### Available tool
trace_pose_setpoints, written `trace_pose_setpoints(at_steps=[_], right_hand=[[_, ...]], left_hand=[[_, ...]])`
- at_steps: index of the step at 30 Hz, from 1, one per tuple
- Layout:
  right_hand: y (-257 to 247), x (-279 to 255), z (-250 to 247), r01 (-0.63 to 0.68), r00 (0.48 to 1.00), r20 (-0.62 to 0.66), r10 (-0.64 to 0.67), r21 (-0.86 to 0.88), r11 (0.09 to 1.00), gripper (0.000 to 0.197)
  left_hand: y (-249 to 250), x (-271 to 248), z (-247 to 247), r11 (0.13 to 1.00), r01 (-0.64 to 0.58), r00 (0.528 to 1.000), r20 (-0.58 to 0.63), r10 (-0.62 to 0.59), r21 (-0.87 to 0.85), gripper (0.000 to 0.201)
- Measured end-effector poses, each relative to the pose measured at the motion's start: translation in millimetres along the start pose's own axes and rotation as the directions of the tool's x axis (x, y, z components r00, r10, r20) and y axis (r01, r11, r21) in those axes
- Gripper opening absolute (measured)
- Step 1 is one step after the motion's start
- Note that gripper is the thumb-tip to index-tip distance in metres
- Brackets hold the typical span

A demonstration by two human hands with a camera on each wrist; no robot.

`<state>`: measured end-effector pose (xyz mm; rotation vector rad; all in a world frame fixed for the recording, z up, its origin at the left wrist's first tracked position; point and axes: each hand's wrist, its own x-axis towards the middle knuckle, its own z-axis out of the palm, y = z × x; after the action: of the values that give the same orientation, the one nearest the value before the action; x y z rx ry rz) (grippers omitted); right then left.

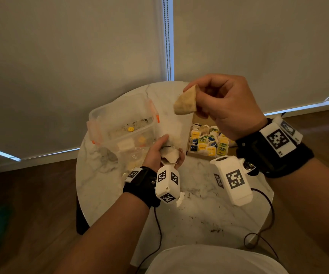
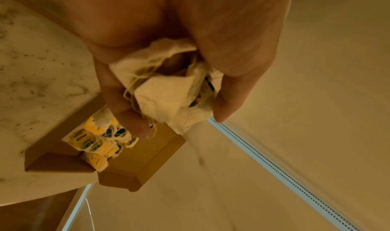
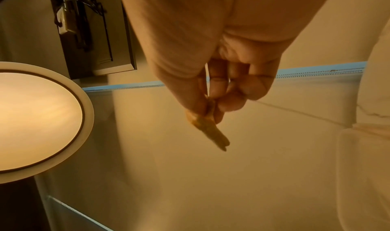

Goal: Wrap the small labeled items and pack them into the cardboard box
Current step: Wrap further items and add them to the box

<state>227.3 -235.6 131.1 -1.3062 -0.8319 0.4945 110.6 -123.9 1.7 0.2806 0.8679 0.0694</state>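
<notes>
My right hand (image 1: pixel 209 99) is raised above the table and pinches a tan tea bag (image 1: pixel 185 101) between thumb and fingers; the bag (image 3: pixel 207 126) hangs from the fingertips in the right wrist view. My left hand (image 1: pixel 165 153) sits lower, left of the cardboard box (image 1: pixel 197 154), and grips a bunch of white tea bags with strings and labels (image 2: pixel 168 91). The open box (image 2: pixel 135 164) holds several wrapped bags with yellow, blue and green labels (image 1: pixel 209 141).
A clear plastic tub with orange clips (image 1: pixel 122 123) stands at the back left of the round marble table (image 1: pixel 199 214). Crumpled plastic wrap (image 1: pixel 134 157) lies in front of it. Dark crumbs dot the table. Roller blinds hang behind; a lit round lamp (image 3: pixel 40 119) shows.
</notes>
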Motion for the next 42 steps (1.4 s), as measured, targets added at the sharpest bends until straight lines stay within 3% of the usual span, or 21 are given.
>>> trace_pose_setpoints(at_steps=[3,5,9,13,16,20,23,29,32,36,42], right_hand=[[1,0,-9,-0.019,0.999,0.039,0.021,-0.069,0.997,0.012],[6,0,-15,-0.051,0.994,0.079,0.078,-0.296,0.954,0.009],[30,0,-23,-0.088,0.941,0.163,0.295,-0.726,0.682,0.009],[48,-2,-18,-0.048,0.874,0.239,0.423,-0.824,0.564,0.015],[52,0,-13,-0.003,0.841,0.268,0.470,-0.866,0.499,0.014],[53,3,-11,0.006,0.839,0.279,0.468,-0.864,0.504,0.010],[53,4,-13,-0.023,0.858,0.265,0.440,-0.836,0.549,0.006],[63,-3,-27,-0.265,0.852,0.134,0.506,-0.723,0.638,0.008],[65,-7,-29,-0.310,0.854,0.105,0.510,-0.685,0.659,0.003],[65,-10,-27,-0.339,0.864,0.094,0.495,-0.618,0.709,0.002],[59,-12,-23,-0.385,0.877,0.071,0.475,-0.487,0.784,0.006]], left_hand=[[6,3,-6,0.995,-0.051,0.999,-0.010,0.052,0.081,0.056],[10,5,-8,0.981,-0.111,0.993,-0.013,0.115,0.161,0.048],[17,4,-2,0.912,-0.238,0.968,0.010,0.249,0.335,0.019],[19,-4,5,0.789,-0.349,0.934,0.113,0.340,0.506,0.017],[17,-7,8,0.674,-0.397,0.915,0.217,0.339,0.623,0.023],[13,-8,8,0.576,-0.390,0.917,0.246,0.314,0.718,0.032],[12,-9,9,0.557,-0.384,0.917,0.237,0.320,0.737,0.020],[14,-9,7,0.586,-0.383,0.912,0.192,0.363,0.714,0.011],[15,-9,6,0.568,-0.392,0.901,0.178,0.395,0.723,0.010],[14,-10,8,0.537,-0.435,0.876,0.202,0.438,0.723,0.017],[14,-17,14,0.415,-0.482,0.850,0.296,0.435,0.772,0.028]])
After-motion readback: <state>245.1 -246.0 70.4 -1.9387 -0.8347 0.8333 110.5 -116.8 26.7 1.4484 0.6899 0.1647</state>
